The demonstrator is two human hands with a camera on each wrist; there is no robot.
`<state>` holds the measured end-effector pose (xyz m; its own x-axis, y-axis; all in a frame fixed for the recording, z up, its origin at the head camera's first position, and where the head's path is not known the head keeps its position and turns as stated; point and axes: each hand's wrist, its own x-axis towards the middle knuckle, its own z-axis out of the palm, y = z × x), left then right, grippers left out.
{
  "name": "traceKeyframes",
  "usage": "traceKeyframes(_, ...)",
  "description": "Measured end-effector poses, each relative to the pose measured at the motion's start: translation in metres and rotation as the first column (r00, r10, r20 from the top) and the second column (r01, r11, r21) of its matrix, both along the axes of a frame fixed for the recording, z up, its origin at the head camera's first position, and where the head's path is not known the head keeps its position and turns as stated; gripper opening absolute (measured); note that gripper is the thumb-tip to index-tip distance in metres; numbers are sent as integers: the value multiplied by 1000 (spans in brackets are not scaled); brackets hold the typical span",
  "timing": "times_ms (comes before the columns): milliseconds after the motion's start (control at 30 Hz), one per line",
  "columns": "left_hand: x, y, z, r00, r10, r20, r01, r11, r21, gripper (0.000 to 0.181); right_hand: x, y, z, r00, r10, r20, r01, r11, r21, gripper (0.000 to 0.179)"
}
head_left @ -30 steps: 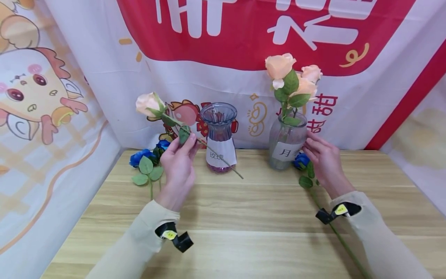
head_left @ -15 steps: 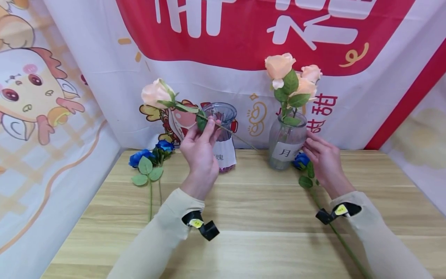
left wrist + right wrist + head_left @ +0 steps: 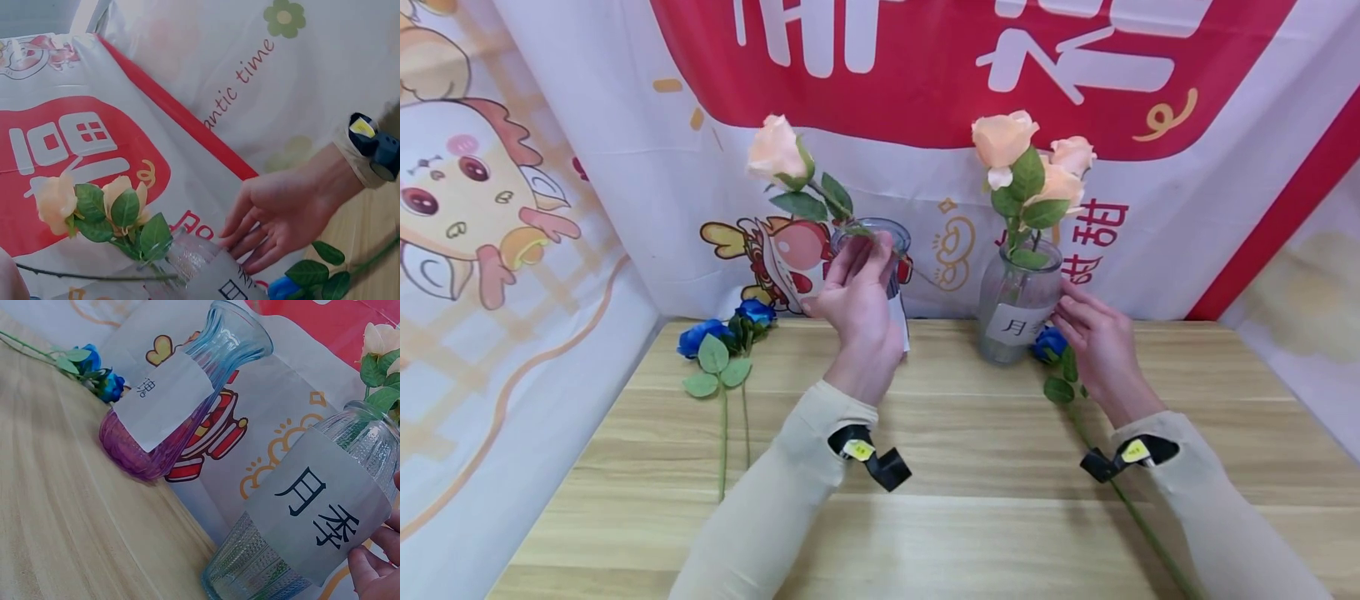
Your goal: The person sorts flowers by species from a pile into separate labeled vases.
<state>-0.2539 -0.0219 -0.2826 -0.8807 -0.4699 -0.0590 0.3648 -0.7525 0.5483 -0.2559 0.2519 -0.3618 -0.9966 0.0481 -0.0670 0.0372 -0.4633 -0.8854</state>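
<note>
My left hand (image 3: 865,312) pinches the stem of a peach rose (image 3: 778,152) in front of the blue-and-purple glass vase (image 3: 891,229), hiding much of it. The rose's bloom tilts up to the left, and its thin bare stem (image 3: 94,275) points right towards the clear vase in the left wrist view. My right hand (image 3: 1097,350) touches the right side of the clear glass vase (image 3: 1000,300) with mostly straight fingers. Several peach roses (image 3: 1003,140) stand in that vase, which bears a white paper label (image 3: 322,506). The other vase also has a paper label (image 3: 164,400).
Blue roses (image 3: 703,340) lie on the left of the wooden table (image 3: 925,533). Another blue rose (image 3: 1049,343) lies beside the clear vase, its long stem running under my right wrist. A printed cloth (image 3: 895,179) hangs close behind both vases.
My left hand has moved right and up with the peach rose, from beside the blue-and-purple vase to in front of it. The bloom has risen. My right hand stays at the clear vase.
</note>
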Motion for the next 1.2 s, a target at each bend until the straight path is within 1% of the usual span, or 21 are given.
traceKeyframes(100, -4, 7, 5, 1000, -12, -2, 12, 999, 30, 24, 0, 1, 0, 1000, 0, -1, 0, 1000, 3, 62)
traceKeyframes(233, -9, 18, 11, 1000, 5, 1, -5, 999, 51, 23, 0, 1, 0, 1000, -2, -3, 2, 1000, 1, 62)
traceKeyframes(367, -11, 26, 17, 1000, 16, -5, -16, 999, 43, 20, 0, 2, 1, 1000, -2, 0, 2, 1000, -5, 61)
traceKeyframes(500, -14, 34, 24, 1000, 31, 1, -31, 999, 36, 24, 0, 1, 1, 1000, -2, 4, 2, 1000, -4, 60)
traceKeyframes(700, -18, 45, 28, 999, 48, 11, -49, 999, 23, 17, -2, -1, 2, 1000, 8, 3, -8, 1000, 11, 60)
traceKeyframes(833, -21, 54, 32, 998, 68, 4, -68, 998, 14, 16, -1, 0, 2, 1000, 7, 3, -7, 1000, 11, 60)
traceKeyframes(933, -25, 62, 32, 997, 79, -5, -79, 997, 2, 16, -1, 2, 2, 1000, 11, 9, -11, 1000, 13, 60)
traceKeyframes(1000, -28, 68, 31, 998, 67, -10, -68, 998, -6, 15, 0, 2, 2, 1000, 10, 10, -10, 1000, 10, 60)
traceKeyframes(1100, -30, 77, 28, 999, 43, -16, -44, 998, -36, 14, 1, 3, 1, 1000, 8, 14, -8, 1000, 10, 59)
traceKeyframes(1200, -32, 88, 22, 999, 33, -19, -34, 997, -75, 15, 1, 3, 1, 1000, 5, 19, -5, 1000, 7, 61)
